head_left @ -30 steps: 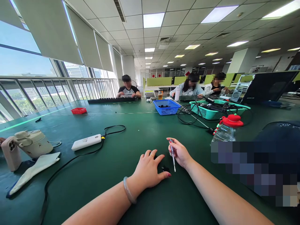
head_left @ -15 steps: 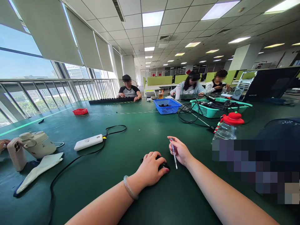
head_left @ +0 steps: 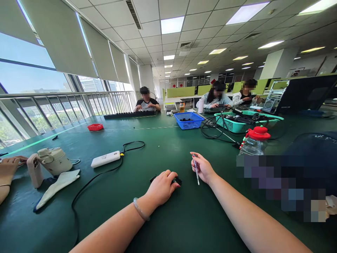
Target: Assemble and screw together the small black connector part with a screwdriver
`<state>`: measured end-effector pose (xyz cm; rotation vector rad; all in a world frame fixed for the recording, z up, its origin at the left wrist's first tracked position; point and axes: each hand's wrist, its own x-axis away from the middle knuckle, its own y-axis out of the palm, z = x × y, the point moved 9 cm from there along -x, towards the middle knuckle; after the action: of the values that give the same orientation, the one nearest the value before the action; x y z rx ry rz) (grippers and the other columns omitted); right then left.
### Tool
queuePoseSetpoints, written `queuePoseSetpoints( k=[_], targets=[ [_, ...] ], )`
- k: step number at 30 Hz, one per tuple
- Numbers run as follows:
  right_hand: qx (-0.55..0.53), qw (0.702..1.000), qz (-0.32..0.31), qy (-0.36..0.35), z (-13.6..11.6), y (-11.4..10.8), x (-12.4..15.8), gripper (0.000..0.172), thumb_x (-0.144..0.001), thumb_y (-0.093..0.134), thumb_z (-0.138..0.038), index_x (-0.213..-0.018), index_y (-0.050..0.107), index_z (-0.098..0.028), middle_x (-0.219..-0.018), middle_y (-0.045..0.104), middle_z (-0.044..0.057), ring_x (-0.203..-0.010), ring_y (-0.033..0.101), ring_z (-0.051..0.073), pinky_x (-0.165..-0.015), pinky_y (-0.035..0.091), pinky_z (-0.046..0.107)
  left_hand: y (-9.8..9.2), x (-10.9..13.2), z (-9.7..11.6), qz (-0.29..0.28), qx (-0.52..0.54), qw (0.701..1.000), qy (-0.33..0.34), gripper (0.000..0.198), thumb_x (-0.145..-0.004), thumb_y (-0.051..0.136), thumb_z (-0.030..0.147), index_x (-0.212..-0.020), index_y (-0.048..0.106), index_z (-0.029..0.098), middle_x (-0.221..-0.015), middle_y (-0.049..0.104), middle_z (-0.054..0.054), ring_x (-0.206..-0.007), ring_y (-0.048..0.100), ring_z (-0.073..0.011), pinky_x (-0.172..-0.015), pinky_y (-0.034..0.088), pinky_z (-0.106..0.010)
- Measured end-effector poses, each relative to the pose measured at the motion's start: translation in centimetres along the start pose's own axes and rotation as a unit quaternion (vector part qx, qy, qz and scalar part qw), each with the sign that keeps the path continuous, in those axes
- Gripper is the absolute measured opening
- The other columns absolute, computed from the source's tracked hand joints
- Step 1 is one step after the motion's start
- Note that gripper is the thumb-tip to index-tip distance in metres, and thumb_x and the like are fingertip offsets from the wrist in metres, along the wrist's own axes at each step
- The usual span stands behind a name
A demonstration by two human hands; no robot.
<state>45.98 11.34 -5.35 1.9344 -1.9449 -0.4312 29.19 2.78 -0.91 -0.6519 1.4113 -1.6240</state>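
Note:
My left hand (head_left: 162,185) is closed over a small black object (head_left: 177,180) with greenish bits, low over the green table. Dark ends of it stick out on both sides of the fingers; the palm covers the rest, so its kind cannot be made out. To the right, my right hand (head_left: 202,168) grips a slim metal pry tool (head_left: 196,170) between thumb and fingers. Its flattened, pale tip points down towards the table and stays apart from the black object.
A white power bank (head_left: 106,159) with a black cable lies left. Beyond it are a phone, a cream bottle (head_left: 56,162) and another person's hand (head_left: 9,175). Blue (head_left: 189,123) and green (head_left: 229,123) baskets stand ahead; a red-capped clear bottle (head_left: 254,142) is right. Co-workers sit opposite.
My left hand has shifted left with the black object, farther from the tool. My right hand keeps its grip. The view has turned slightly left, showing more of the neighbour's hand.

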Motion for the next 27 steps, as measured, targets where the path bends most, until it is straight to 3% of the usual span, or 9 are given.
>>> queuePoseSetpoints(
  k=[4,8,12,16,20,27],
  targets=[
    [0.0,1.0,0.001,0.007,0.0,0.0,0.1,0.04,-0.067,0.071,-0.033,-0.102,0.056,-0.023,-0.049,0.049,-0.007,-0.042,0.034,0.008,-0.045,0.021,0.022,-2.0,2.2,-3.9,0.032,-0.041,0.997,-0.055,0.031,-0.1,0.038,0.039,-0.117,0.057,0.022,-0.111,0.064,-0.008,-0.1,0.063,-0.0229,-0.088,0.048,-0.035],
    [0.003,1.0,-0.002,0.007,-0.1,0.0,0.1,0.039,-0.066,0.072,-0.032,-0.101,0.057,-0.023,-0.05,0.05,-0.007,-0.044,0.035,0.009,-0.046,0.023,0.023,-4.6,4.5,-10.8,0.068,-0.072,0.976,-0.195,0.037,-0.1,0.032,0.041,-0.114,0.058,0.02,-0.111,0.066,-0.011,-0.099,0.065,-0.0256,-0.085,0.048,-0.036],
    [0.006,1.0,-0.004,0.008,0.0,0.1,0.1,0.041,-0.065,0.073,-0.033,-0.101,0.057,-0.023,-0.05,0.05,-0.007,-0.044,0.034,0.008,-0.046,0.023,0.023,-6.1,6.0,-17.7,0.046,-0.098,0.943,-0.315,0.045,-0.099,0.027,0.048,-0.115,0.058,0.02,-0.113,0.067,-0.014,-0.106,0.065,-0.0301,-0.088,0.047,-0.04],
    [0.008,1.0,-0.002,0.009,0.0,0.2,0.1,0.043,-0.064,0.074,-0.034,-0.102,0.057,-0.022,-0.049,0.049,-0.007,-0.045,0.034,0.008,-0.046,0.021,0.023,-7.0,6.9,-22.8,0.04,-0.077,0.911,-0.403,0.051,-0.098,0.024,0.05,-0.119,0.059,0.018,-0.121,0.066,-0.018,-0.114,0.062,-0.0328,-0.093,0.047,-0.042],
    [0.011,1.0,-0.004,0.008,-0.1,0.3,0.1,0.043,-0.064,0.073,-0.034,-0.102,0.057,-0.022,-0.049,0.049,-0.007,-0.044,0.034,0.009,-0.046,0.021,0.023,-7.5,7.4,-25.3,0.054,-0.055,0.893,-0.443,0.054,-0.098,0.024,0.047,-0.121,0.059,0.015,-0.125,0.065,-0.021,-0.119,0.06,-0.0338,-0.095,0.047,-0.043],
    [0.021,1.0,-0.008,0.005,-0.1,0.4,0.0,0.04,-0.066,0.072,-0.035,-0.101,0.057,-0.023,-0.049,0.048,-0.007,-0.043,0.033,0.008,-0.045,0.02,0.024,-7.9,8.1,-26.3,0.076,-0.064,0.898,-0.429,0.06,-0.096,0.023,0.05,-0.125,0.057,0.011,-0.125,0.065,-0.024,-0.116,0.061,-0.0378,-0.09,0.048,-0.046]
  ],
)
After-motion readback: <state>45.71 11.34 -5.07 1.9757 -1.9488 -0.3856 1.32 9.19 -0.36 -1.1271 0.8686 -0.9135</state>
